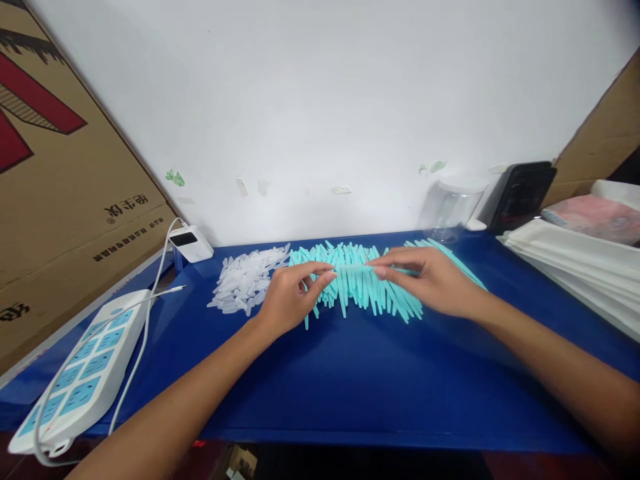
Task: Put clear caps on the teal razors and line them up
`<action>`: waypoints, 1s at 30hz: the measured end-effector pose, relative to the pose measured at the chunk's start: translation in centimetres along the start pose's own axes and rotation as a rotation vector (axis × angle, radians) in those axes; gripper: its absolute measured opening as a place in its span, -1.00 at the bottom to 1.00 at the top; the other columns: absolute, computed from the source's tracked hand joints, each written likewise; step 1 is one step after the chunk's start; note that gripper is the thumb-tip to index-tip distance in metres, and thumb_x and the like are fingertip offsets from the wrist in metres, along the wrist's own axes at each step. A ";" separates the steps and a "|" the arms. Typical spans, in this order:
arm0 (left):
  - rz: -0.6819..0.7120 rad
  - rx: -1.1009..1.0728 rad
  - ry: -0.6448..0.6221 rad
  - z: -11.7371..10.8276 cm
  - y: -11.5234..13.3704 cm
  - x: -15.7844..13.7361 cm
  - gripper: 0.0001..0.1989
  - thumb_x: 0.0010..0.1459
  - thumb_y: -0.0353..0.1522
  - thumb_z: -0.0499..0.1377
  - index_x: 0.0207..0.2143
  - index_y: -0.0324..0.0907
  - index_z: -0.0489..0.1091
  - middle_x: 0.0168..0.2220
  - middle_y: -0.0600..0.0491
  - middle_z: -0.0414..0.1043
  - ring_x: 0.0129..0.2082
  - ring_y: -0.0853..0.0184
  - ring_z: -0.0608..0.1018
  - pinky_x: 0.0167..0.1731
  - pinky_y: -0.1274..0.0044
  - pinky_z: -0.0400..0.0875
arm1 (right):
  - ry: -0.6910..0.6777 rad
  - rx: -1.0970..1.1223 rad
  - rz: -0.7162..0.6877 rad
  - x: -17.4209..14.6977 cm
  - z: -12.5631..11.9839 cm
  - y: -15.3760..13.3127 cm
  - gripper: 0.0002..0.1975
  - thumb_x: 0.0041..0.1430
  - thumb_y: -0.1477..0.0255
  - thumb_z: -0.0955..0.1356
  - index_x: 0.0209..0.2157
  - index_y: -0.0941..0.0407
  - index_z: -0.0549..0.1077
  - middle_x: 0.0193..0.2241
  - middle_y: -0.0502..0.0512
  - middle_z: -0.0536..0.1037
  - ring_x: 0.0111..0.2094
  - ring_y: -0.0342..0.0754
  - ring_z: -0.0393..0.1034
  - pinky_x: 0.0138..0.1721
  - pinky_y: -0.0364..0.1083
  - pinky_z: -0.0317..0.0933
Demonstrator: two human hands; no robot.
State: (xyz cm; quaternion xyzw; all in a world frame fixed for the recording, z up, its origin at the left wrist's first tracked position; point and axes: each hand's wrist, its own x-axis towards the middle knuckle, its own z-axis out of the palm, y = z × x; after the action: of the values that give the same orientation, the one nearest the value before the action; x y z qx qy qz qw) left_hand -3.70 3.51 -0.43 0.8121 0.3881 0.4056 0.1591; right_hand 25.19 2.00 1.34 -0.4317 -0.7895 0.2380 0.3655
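Holding a slim pale stick roughly level over a blue tabletop, pinched at its left end between thumb and forefinger of the left hand and at its right end between thumb and fingers of the right hand. Showing a short teal length among the right hand's fingers, too covered to tell whether joined to the pale stick.

Set against a broad heap of teal sticks, lying mostly side by side, with part of it blocked from sight by both hands. Covering, with the left hand, some of the border between the teal and a pile of translucent white pieces; screening, with the right hand, more teal running back toward a clear lidded jar.

Crowded at right by a tilted black object near the jar, a stack of white sheets, a pinkish packet and brown cardboard behind. Hemmed in at left by a large cardboard box with red print, a small white device with a dark screen, and a white power strip with blue sockets, crossed by a white cable. Backed by a white wall marked with small patches.
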 end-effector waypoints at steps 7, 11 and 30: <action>0.105 0.568 0.125 -2.3 -2.9 1.3 -0.71 0.41 -0.23 0.17 -0.28 -0.16 0.62 -0.44 0.06 0.62 -0.49 0.34 0.56 -0.39 0.50 0.31 | 0.153 -0.748 0.365 0.9 -4.8 5.7 -0.66 0.34 0.31 0.30 -0.08 0.11 0.68 -0.10 0.25 0.71 -0.08 0.29 0.57 -0.14 0.09 0.37; 0.046 0.598 0.053 -2.2 -3.1 1.3 -0.68 0.41 -0.23 0.15 -0.32 -0.15 0.61 -0.45 0.05 0.60 -0.47 0.32 0.56 -0.39 0.50 0.26 | 0.047 -0.802 0.533 0.7 -5.1 7.3 -0.65 0.35 0.31 0.28 0.00 0.11 0.61 -0.08 0.30 0.68 -0.11 0.23 0.57 -0.21 0.04 0.31; -0.128 0.771 -0.082 -3.1 -3.9 1.7 -0.61 0.41 -0.13 0.08 -0.28 -0.10 0.62 -0.38 -0.03 0.64 -0.33 0.16 0.63 -0.36 0.44 0.28 | -0.194 -0.551 0.550 0.8 -2.5 4.7 -0.57 0.21 0.01 0.38 -0.46 0.09 0.54 -0.49 0.14 0.62 -0.45 0.05 0.51 -0.42 -0.04 0.22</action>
State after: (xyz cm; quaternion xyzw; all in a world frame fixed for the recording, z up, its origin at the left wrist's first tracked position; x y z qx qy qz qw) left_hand -7.48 7.15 0.17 0.8020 0.5552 0.1865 -0.1175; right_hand 29.25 5.26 -0.11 -0.6842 -0.7097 0.1459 0.0826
